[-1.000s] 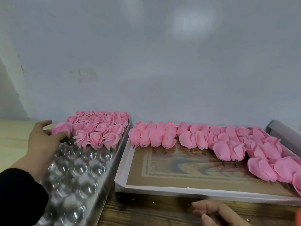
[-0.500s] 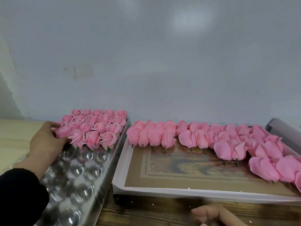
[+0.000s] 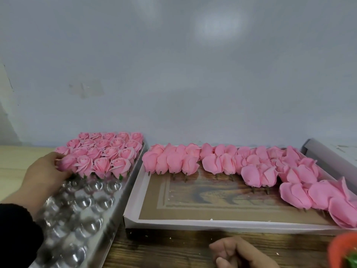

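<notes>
A clear plastic tray (image 3: 90, 207) with round cups lies at the left, its far rows filled with pink roses (image 3: 108, 151). My left hand (image 3: 45, 171) reaches over the tray's left side. It holds one pink rose (image 3: 67, 163) at the left end of the nearest filled row, fingers and thumb curled round it. My right hand (image 3: 241, 252) rests on the wooden table at the bottom edge, fingers loosely curled, with nothing seen in it.
A shallow white box (image 3: 193, 223) with a brown printed floor sits right of the tray, with several loose pink flower heads (image 3: 251, 171) along its far and right sides. A red container (image 3: 342, 250) with something green in it shows at the bottom right. A grey wall rises behind.
My left hand has lowered the rose from above the tray's left edge into the nearest filled row. My right hand has curled its fingers in more.
</notes>
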{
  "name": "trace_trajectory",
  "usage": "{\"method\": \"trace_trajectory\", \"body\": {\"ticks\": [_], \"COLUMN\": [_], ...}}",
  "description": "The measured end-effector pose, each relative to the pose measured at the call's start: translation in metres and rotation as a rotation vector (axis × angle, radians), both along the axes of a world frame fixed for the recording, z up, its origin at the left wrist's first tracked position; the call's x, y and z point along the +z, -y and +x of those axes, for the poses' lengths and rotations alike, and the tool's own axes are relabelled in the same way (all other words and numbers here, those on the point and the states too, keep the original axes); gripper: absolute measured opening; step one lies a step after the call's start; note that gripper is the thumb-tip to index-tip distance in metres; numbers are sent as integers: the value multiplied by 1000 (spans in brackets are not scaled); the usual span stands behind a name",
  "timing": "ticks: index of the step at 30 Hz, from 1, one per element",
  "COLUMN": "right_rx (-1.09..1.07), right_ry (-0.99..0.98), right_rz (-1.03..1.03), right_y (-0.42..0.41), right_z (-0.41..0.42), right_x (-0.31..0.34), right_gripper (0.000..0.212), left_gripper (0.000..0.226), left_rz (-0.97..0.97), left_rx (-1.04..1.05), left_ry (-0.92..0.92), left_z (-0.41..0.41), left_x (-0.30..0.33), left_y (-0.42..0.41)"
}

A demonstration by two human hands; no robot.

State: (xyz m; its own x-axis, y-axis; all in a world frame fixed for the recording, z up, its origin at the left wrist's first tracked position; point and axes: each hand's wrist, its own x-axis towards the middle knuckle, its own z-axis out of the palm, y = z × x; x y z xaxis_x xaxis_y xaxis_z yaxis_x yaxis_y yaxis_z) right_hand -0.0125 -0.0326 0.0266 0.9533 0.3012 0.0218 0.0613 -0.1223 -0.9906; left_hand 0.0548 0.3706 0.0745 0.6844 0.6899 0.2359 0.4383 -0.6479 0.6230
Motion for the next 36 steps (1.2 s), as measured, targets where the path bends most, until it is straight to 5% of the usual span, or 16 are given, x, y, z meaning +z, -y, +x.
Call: {"method": "trace_trajectory", "body": {"ticks": [5, 13, 22, 29, 36], "right_rx": [-103, 4, -4, -57, -87], "right_ry": [147, 148, 244, 278, 401], "right_rz": [-52, 22, -41, -126, -212], "right_y": [-5, -1, 4, 6, 7], "right_z": [-7, -11, -19, -17, -23], "right_x": [6, 13, 15, 17, 27], "right_gripper": [34, 18, 21, 20, 12], "left_gripper": [73, 31, 16, 18, 20], "left_rz": [-13, 8, -761, -449, -458], "left_rx": [-11, -297, -482, -628, -664], "left_ry": [-20, 367, 400, 245, 236], "left_z": [-20, -66, -129, -118, -117], "left_x": [17, 56, -15, -40, -43], "left_y": [7, 120, 259, 272, 271]}}
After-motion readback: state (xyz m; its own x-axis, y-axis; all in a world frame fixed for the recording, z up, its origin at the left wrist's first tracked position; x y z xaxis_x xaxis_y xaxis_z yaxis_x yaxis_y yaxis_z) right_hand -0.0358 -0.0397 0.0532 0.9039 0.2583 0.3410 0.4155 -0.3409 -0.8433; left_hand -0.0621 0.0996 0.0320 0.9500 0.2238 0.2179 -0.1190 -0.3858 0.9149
